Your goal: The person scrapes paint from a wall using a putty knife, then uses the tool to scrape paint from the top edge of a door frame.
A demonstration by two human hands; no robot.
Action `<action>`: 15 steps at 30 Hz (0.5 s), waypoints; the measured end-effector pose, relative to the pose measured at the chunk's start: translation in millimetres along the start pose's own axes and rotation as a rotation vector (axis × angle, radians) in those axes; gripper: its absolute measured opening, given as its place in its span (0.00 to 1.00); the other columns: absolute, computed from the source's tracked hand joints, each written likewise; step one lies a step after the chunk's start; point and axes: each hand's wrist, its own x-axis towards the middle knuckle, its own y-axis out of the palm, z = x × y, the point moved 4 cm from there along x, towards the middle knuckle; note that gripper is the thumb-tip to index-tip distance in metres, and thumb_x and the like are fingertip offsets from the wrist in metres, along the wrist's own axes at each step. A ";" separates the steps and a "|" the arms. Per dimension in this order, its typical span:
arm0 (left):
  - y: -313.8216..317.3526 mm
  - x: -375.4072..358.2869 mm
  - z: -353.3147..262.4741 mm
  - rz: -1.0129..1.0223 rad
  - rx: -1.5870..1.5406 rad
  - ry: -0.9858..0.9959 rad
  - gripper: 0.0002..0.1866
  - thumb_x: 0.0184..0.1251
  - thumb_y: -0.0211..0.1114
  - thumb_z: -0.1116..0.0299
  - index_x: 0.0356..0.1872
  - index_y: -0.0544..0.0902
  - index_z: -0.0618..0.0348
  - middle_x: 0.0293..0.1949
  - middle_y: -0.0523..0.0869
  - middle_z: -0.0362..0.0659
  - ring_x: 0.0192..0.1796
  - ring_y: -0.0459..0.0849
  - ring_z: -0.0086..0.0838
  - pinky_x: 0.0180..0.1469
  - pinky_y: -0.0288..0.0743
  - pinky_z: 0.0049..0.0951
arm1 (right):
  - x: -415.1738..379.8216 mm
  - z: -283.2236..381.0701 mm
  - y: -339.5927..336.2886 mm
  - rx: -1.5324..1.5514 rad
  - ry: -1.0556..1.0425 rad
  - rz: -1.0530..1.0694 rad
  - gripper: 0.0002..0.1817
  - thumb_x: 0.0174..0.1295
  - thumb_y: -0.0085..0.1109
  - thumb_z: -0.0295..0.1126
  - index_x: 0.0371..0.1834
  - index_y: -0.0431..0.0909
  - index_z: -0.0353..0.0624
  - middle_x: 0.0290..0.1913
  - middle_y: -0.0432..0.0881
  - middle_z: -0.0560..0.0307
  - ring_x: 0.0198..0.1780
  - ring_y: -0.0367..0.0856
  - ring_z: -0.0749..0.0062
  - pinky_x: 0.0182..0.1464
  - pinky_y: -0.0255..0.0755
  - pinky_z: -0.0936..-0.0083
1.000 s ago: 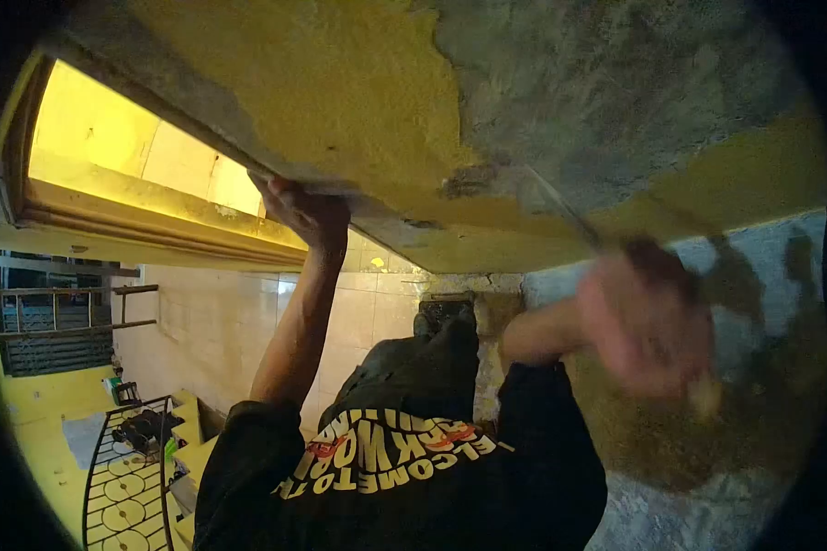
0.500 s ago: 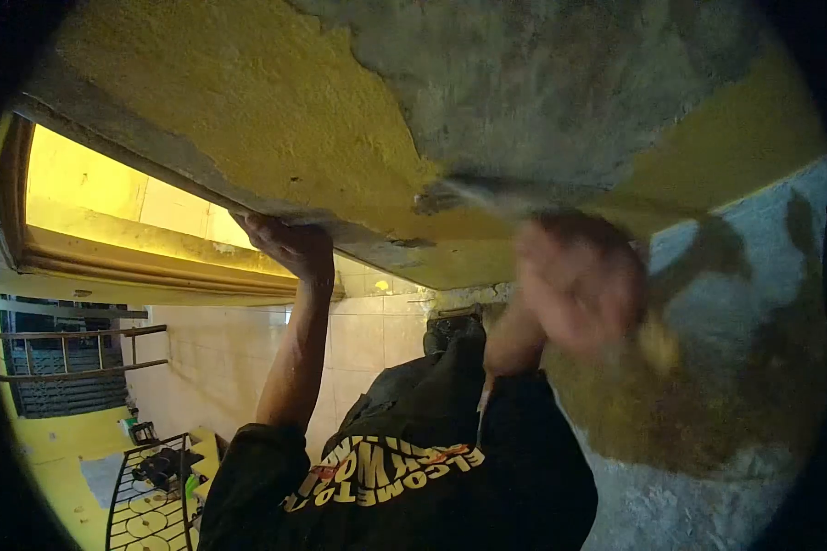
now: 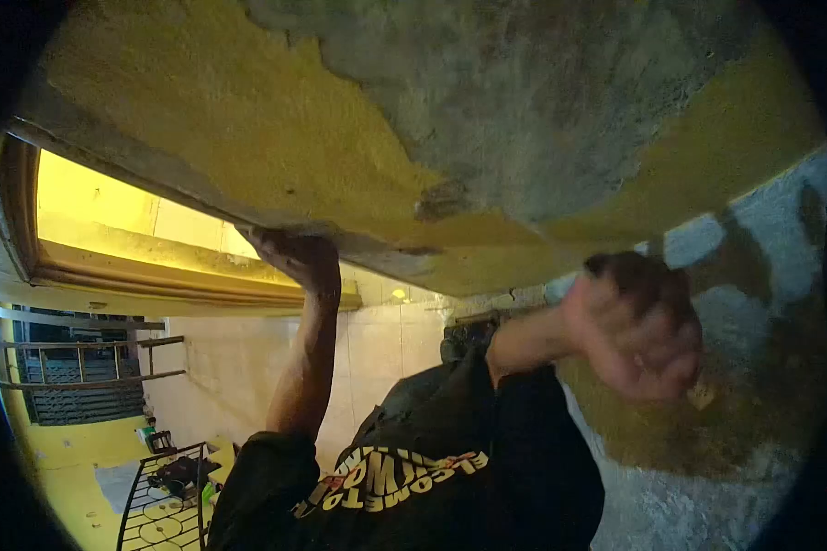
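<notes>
My right hand [image 3: 638, 326], smeared by motion, is closed around a scraper. Its yellowish handle end [image 3: 704, 398] pokes out below the fist, and a faint blurred blade reaches up-left toward the wall. In front of me, the wall [image 3: 368, 156] carries yellow paint beside a large bare grey patch [image 3: 533, 101] with a ragged border. A small dark, scuffed spot [image 3: 443, 199] lies at that border. My left hand [image 3: 299, 257] grips the wall's edge [image 3: 175, 188] beside the lit opening; some of its fingers are hidden.
A brown frame [image 3: 19, 202] borders the lit opening on the left. To the right is an adjoining wall [image 3: 762, 395] with patchy brown and whitish plaster. Below lie a tiled floor [image 3: 221, 367], a ladder [image 3: 83, 360] and a black metal railing [image 3: 170, 500].
My right hand has moved right and down with the scraper, and its blade has come away from the scuffed spot. My left hand stays on the edge; the view has shifted slightly.
</notes>
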 end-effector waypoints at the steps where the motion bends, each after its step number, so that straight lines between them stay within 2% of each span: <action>1: 2.4 1.7 1.3 -0.011 -0.003 0.006 0.37 0.69 0.30 0.43 0.62 0.60 0.69 0.61 0.62 0.63 0.65 0.59 0.56 0.65 0.50 0.49 | -6.0 -10.0 -1.1 -0.040 -0.021 -0.038 0.18 0.58 0.52 0.40 0.13 0.63 0.48 0.11 0.63 0.60 0.11 0.56 0.71 0.14 0.55 0.68; 3: -2.0 2.4 5.8 -0.001 -0.095 0.028 0.36 0.69 0.32 0.43 0.63 0.59 0.68 0.62 0.61 0.63 0.66 0.57 0.56 0.66 0.49 0.49 | -21.3 -4.1 -2.7 -0.081 -0.039 -0.106 0.19 0.57 0.53 0.40 0.11 0.63 0.48 0.11 0.64 0.60 0.11 0.59 0.71 0.14 0.57 0.68; 6: -4.5 4.4 -12.1 -0.014 -0.187 0.015 0.35 0.70 0.34 0.45 0.64 0.57 0.67 0.63 0.60 0.63 0.66 0.57 0.55 0.66 0.48 0.49 | 8.7 32.1 23.2 -0.003 -0.162 0.049 0.21 0.61 0.43 0.48 0.13 0.62 0.51 0.13 0.65 0.66 0.12 0.56 0.83 0.16 0.52 0.80; 7: -5.3 4.2 -6.2 -0.022 -0.181 0.022 0.35 0.70 0.34 0.45 0.64 0.57 0.67 0.63 0.60 0.63 0.66 0.57 0.55 0.66 0.48 0.49 | 9.4 25.1 21.1 0.008 -0.168 0.049 0.21 0.61 0.43 0.48 0.13 0.62 0.51 0.13 0.65 0.66 0.12 0.56 0.83 0.16 0.52 0.80; 9: -2.5 -3.4 6.7 0.006 0.001 0.039 0.35 0.70 0.35 0.45 0.65 0.56 0.67 0.62 0.60 0.63 0.66 0.57 0.55 0.66 0.48 0.49 | 11.0 8.0 12.9 -0.022 -0.044 -0.035 0.20 0.61 0.43 0.47 0.13 0.61 0.51 0.13 0.64 0.67 0.11 0.55 0.83 0.16 0.50 0.82; 10: -2.0 -4.9 3.4 0.006 -0.003 0.036 0.35 0.70 0.35 0.45 0.65 0.56 0.67 0.62 0.60 0.63 0.66 0.57 0.55 0.66 0.48 0.49 | 8.5 14.1 13.0 -0.026 -0.043 -0.032 0.20 0.61 0.43 0.47 0.13 0.61 0.51 0.13 0.64 0.67 0.11 0.55 0.83 0.16 0.50 0.82; 12: -0.9 -4.0 -0.6 -0.042 -0.200 -0.110 0.33 0.70 0.38 0.48 0.64 0.55 0.67 0.62 0.60 0.63 0.65 0.58 0.56 0.66 0.48 0.49 | 6.8 37.7 17.7 0.027 -0.256 -0.030 0.20 0.57 0.55 0.39 0.10 0.61 0.53 0.10 0.64 0.62 0.07 0.54 0.78 0.11 0.49 0.75; 13: -2.7 -4.8 0.6 -0.042 -0.199 -0.111 0.33 0.70 0.38 0.48 0.64 0.55 0.67 0.62 0.60 0.63 0.65 0.58 0.56 0.66 0.48 0.49 | 7.1 34.9 14.3 0.028 -0.255 -0.029 0.20 0.57 0.55 0.39 0.10 0.61 0.53 0.10 0.64 0.62 0.07 0.54 0.78 0.11 0.49 0.75; 15: -4.2 -3.8 2.7 0.023 -0.059 -0.014 0.31 0.69 0.40 0.51 0.64 0.56 0.67 0.62 0.60 0.63 0.64 0.59 0.57 0.65 0.51 0.49 | 11.0 16.1 7.3 0.040 -0.093 -0.052 0.18 0.56 0.57 0.40 0.11 0.65 0.52 0.11 0.66 0.61 0.09 0.57 0.75 0.11 0.51 0.75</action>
